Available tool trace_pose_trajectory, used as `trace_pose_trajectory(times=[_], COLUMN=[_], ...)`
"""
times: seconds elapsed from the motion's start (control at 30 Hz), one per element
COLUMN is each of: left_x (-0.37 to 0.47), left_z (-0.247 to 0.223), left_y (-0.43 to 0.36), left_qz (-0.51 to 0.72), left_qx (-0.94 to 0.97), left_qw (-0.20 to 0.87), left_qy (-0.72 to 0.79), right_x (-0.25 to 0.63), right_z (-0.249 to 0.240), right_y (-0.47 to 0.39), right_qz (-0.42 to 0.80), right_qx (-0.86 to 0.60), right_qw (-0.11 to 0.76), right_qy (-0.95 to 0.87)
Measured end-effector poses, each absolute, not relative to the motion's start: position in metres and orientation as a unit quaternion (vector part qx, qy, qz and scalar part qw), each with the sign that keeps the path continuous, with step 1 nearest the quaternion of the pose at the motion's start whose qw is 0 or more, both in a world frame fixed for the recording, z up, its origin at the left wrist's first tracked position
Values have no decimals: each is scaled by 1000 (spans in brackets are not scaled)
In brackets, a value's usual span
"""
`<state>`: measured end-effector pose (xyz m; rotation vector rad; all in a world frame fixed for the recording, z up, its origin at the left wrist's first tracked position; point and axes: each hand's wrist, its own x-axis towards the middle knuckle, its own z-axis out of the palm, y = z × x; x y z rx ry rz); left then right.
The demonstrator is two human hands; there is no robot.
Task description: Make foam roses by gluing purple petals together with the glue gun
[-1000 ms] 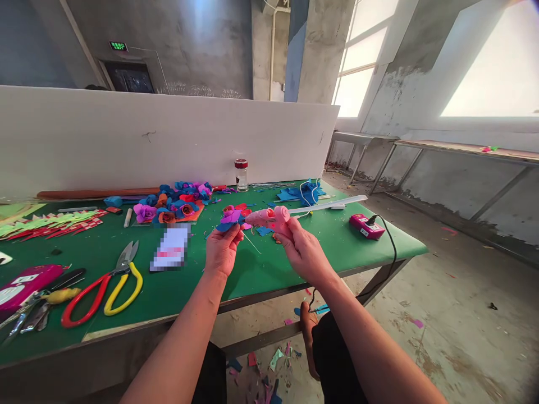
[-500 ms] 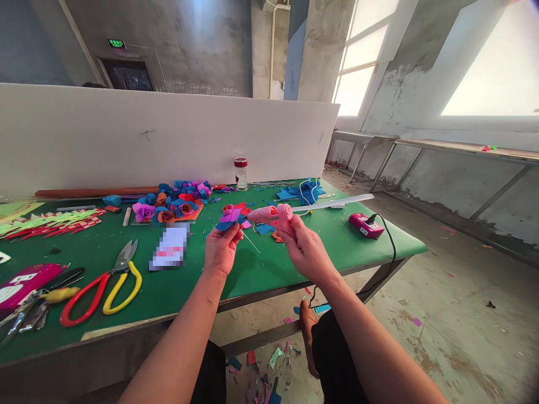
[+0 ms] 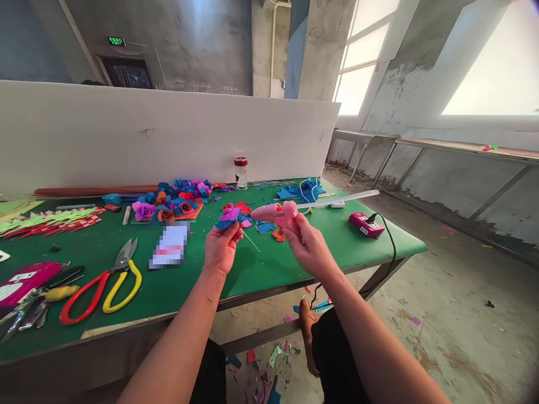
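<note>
Between the fingertips of my left hand [image 3: 221,247] is a paper flower [image 3: 229,216] with purple and blue petals; a thin pale stem sticks out below it to the right. My right hand [image 3: 310,244] is closed around a pink hot glue gun [image 3: 273,212], whose nozzle points left at the flower with a small gap between them. A long translucent glue stick [image 3: 341,199] juts from the back of the gun. Behind the flower lie red, pink and blue paper petals [image 3: 243,206], and an orange scrap [image 3: 278,235] rests under the gun.
Finished paper flowers [image 3: 177,196] are heaped at the back left. Red-and-yellow-handled scissors [image 3: 113,280] lie at the left near a pixelated sheet [image 3: 170,245]. A lidded jar [image 3: 241,173] stands by the white board [image 3: 168,134]. A pink power socket [image 3: 366,225] with a black cord sits right.
The glue gun has drawn slightly to the right, away from the flower, together with my right hand. My left hand and the flower stay nearly in place.
</note>
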<state>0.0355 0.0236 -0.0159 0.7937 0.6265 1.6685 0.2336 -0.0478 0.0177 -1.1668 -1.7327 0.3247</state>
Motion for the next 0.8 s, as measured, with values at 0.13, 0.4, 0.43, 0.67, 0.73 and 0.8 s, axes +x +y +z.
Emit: trace_pose_trajectory(times=[0.13, 0.4, 0.43, 0.67, 0.73, 0.8], left_x=[36, 33, 32, 31, 31, 31], left_z=[-16, -18, -18, -19, -19, -19], left_y=[24, 27, 27, 26, 26, 25], left_qz=[697, 684, 683, 673, 670, 668], left_qx=[323, 269, 263, 226, 228, 232], left_qw=[583, 632, 637, 670, 674, 675], left_qy=[264, 245, 241, 217, 212, 209], right_x=[232, 226, 227, 236, 241, 248], right_z=[16, 13, 13, 4, 2, 1], right_y=[-43, -36, -35, -25, -22, -21], right_qz=[291, 490, 506, 592, 606, 610], right_qx=[-427, -368, -367, -353, -356, -362], right_qw=[548, 572, 568, 561, 557, 557], right_qy=[-657, -545, -535, -458, -442, -433])
